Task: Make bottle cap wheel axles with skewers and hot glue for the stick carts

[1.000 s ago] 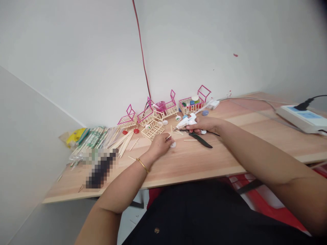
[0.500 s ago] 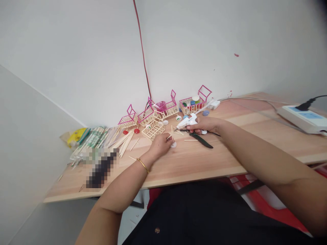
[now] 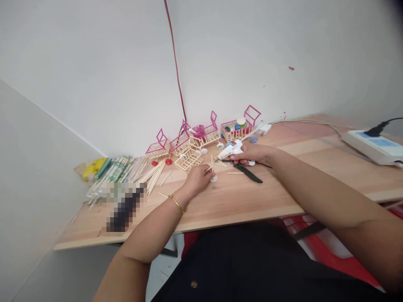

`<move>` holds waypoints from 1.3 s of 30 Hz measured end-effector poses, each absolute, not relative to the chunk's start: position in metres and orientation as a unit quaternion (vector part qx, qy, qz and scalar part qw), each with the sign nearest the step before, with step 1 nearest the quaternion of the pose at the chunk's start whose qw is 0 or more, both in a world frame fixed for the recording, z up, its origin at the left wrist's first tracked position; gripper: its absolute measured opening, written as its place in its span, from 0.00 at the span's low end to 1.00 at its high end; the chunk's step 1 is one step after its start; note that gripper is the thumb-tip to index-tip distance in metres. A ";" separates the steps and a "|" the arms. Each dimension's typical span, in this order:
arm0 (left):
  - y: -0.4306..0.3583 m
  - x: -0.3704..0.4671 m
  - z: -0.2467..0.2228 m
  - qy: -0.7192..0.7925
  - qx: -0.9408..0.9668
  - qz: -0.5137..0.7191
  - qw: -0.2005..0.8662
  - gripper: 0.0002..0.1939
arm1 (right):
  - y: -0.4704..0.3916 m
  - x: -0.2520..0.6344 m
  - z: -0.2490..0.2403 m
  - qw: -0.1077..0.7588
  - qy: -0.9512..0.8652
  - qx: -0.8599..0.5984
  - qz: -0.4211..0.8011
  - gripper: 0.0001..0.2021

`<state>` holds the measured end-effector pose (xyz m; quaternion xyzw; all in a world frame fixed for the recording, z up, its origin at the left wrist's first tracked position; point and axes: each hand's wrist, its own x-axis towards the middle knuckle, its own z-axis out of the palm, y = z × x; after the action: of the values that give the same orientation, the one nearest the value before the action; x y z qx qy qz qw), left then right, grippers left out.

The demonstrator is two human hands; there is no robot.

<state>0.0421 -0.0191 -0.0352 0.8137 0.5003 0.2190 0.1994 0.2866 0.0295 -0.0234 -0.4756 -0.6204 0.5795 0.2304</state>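
Observation:
My right hand is closed around a white glue gun, its nozzle pointing left and down over some short sticks. My left hand pinches a short wooden stick at its fingertips, beside a clear round disc on the table. Just behind the left hand stands a small plain stick basket. A dark green-black tool lies below the glue gun.
Stick carts with pink trim line the wall, around a pink cup. Loose sticks, red caps and bagged sticks lie left. A white power strip sits right on the wooden table.

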 end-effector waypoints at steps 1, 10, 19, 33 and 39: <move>-0.019 0.042 -0.035 0.502 0.813 0.218 0.199 0.09 | 0.029 0.287 -0.023 0.232 -0.620 -0.476 0.579 0.20; -0.019 0.042 -0.036 0.505 0.810 0.216 0.205 0.09 | 0.029 0.287 -0.023 0.228 -0.626 -0.474 0.576 0.19; -0.018 0.041 -0.037 0.497 0.809 0.226 0.218 0.09 | 0.031 0.288 -0.025 0.228 -0.627 -0.477 0.572 0.20; -0.015 0.039 -0.040 0.499 0.801 0.226 0.242 0.10 | 0.032 0.289 -0.026 0.227 -0.630 -0.476 0.570 0.20; -0.016 0.039 -0.039 0.500 0.799 0.230 0.242 0.10 | 0.032 0.289 -0.026 0.226 -0.629 -0.477 0.571 0.20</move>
<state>0.0395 -0.0157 -0.0390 0.7991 0.4997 0.2302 0.2424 0.2885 0.0320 -0.0263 -0.4766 -0.6290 0.5710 0.2262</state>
